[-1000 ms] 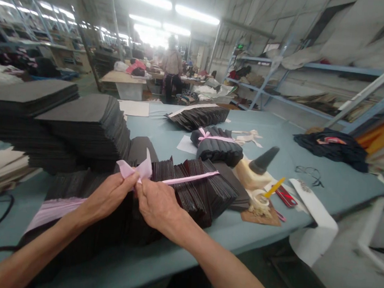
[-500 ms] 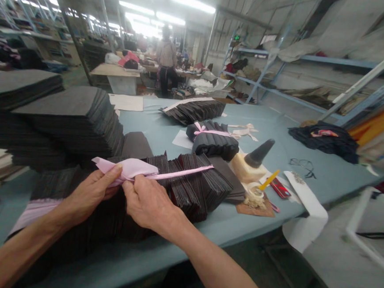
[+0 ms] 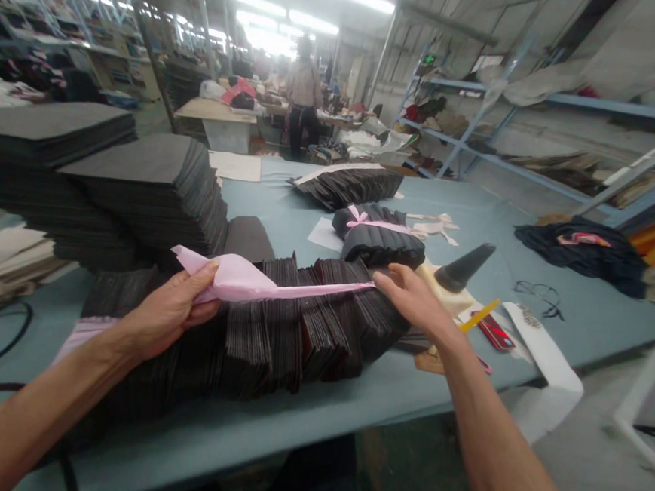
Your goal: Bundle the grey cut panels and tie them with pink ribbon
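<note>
My left hand point(image 3: 172, 310) is closed on the wide end of a pink ribbon point(image 3: 256, 286). The ribbon runs rightward over the top of a row of black flat pieces point(image 3: 292, 326) standing on edge on the blue-grey table point(image 3: 302, 425). My right hand point(image 3: 414, 301) lies at the right end of that row, fingers stretched out and touching the pieces where the ribbon goes over the end. It holds nothing that I can see.
Tall stacks of black sheets point(image 3: 145, 186) stand at the left. Behind are a tied black bundle with a pink bow point(image 3: 382, 238), another fanned pile point(image 3: 349, 185), a glue bottle with black cone point(image 3: 462, 267), a yellow tool, dark cloth point(image 3: 584, 254). A person point(image 3: 304, 96) stands far back.
My right hand let go of the ribbon near the left hand and moved right to the far end of the row. The left hand kept its hold on the ribbon.
</note>
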Tool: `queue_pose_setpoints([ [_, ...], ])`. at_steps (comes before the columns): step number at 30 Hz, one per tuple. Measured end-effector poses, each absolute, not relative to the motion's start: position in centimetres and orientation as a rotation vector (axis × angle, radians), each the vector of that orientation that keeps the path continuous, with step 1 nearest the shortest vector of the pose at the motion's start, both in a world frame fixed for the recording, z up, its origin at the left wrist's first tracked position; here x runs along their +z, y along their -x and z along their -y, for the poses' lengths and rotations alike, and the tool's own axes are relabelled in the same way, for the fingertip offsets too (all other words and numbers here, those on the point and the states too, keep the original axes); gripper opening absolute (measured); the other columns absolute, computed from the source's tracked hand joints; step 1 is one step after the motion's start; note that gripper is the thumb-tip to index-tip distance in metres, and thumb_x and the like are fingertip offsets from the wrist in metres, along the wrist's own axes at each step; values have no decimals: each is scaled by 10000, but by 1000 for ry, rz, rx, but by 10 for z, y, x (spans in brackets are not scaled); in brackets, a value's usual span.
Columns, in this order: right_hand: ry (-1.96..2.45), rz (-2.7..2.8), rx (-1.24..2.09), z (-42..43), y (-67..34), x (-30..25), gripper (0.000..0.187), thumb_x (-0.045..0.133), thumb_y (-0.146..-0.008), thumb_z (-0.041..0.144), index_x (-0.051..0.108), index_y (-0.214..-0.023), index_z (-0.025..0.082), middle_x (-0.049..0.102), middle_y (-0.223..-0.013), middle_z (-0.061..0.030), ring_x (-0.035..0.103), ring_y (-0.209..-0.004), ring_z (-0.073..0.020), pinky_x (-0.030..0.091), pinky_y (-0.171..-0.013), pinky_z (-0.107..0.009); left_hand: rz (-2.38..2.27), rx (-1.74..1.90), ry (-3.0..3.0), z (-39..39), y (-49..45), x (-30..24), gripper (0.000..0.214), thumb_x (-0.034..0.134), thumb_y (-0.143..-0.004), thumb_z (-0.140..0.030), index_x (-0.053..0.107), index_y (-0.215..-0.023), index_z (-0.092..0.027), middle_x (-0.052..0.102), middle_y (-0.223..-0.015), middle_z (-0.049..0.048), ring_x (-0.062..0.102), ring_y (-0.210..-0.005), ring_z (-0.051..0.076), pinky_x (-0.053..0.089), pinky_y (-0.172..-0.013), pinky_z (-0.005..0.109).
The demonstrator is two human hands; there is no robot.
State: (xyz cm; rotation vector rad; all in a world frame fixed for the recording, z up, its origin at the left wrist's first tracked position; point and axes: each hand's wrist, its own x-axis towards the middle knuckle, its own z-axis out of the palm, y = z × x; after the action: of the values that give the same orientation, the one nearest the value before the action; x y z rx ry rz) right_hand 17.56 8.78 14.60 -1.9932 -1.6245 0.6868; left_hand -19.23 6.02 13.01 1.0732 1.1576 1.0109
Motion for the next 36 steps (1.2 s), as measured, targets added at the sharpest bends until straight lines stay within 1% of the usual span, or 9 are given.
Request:
queue_pose_setpoints([
  [6, 1825, 1650, 1248, -87, -185, 115, 599, 548, -1010, 547, 594, -1461, 155, 566, -1540, -133, 534, -1418, -299, 363, -1234, -439, -1073, 1056, -1102, -60, 194, 138, 480, 675, -907, -617, 458, -804, -201, 274, -535, -117, 169, -466, 44, 173, -429, 140],
  [10, 1804, 1685, 1276, -87, -183, 109, 616, 562, -992, 556, 577, -1490, 194, 541, -1571, -93, 475, -1469, -305, 299, -1272, -470, -1016, 1084, -1092, -61, 196, 140, 440, 668, -941, -560, 483, -799, -186, 294, -512, -117, 172, -454, 38, 186, -434, 136],
  [15, 1840, 1736, 1249, -88, -180, 107, 733, 554, -979, 592, 464, -1586, 191, 439, -1648, -84, 392, -1528, -293, 223, -1307, -453, -889, 1183, -1001, -64, 197, 141, 461, 801, -860, -512, 503, -812, -163, 494, -620, -72, 213, -451, 14, 236, -408, 114],
  [19, 1871, 1760, 1209, -82, -174, 110, 772, 563, -952, 657, 497, -1569, 198, 466, -1628, -93, 405, -1520, -324, 252, -1300, -465, -873, 1252, -902, -67, 199, 139, 467, 848, -829, -446, 468, -779, -179, 486, -596, -81, 217, -430, 11, 240, -386, 102],
  [26, 1889, 1907, 1072, -85, -177, 110, 705, 507, -969, 640, 591, -1473, 156, 595, -1509, -144, 528, -1426, -357, 368, -1238, -491, -903, 1259, -936, -64, 200, 136, 580, 885, -726, -596, 508, -750, -156, 498, -605, -66, 210, -437, -5, 204, -385, 101],
  [29, 1971, 2027, 729, -93, -170, 129, 692, 528, -961, 554, 567, -1459, 74, 578, -1500, -223, 534, -1406, -408, 356, -1225, -557, -933, 1258, -976, -62, 200, 136, 624, 851, -715, -681, 542, -766, -142, 527, -620, -53, 209, -429, -9, 182, -387, 112],
  [31, 1866, 2036, 535, -95, -151, 148, 679, 553, -948, 523, 538, -1476, 96, 576, -1497, -223, 547, -1389, -410, 375, -1204, -577, -950, 1255, -990, -61, 201, 136, 641, 837, -711, -707, 546, -760, -138, 527, -621, -50, 210, -425, -11, 172, -392, 122],
  [33, 1593, 2055, 630, -94, -120, 165, 638, 579, -943, 513, 530, -1472, 160, 598, -1480, -185, 593, -1345, -362, 441, -1162, -534, -960, 1255, -999, -60, 201, 136, 638, 830, -716, -707, 543, -752, -139, 530, -627, -47, 215, -430, -9, 168, -399, 131],
  [36, 1129, 2105, 1054, -97, -60, 175, 688, 600, -950, 492, 423, -1532, 171, 509, -1565, -181, 580, -1365, -299, 466, -1144, -466, -974, 1259, -1002, -59, 202, 135, 623, 813, -732, -705, 546, -765, -142, 531, -633, -44, 222, -439, -1, 165, -411, 142],
])
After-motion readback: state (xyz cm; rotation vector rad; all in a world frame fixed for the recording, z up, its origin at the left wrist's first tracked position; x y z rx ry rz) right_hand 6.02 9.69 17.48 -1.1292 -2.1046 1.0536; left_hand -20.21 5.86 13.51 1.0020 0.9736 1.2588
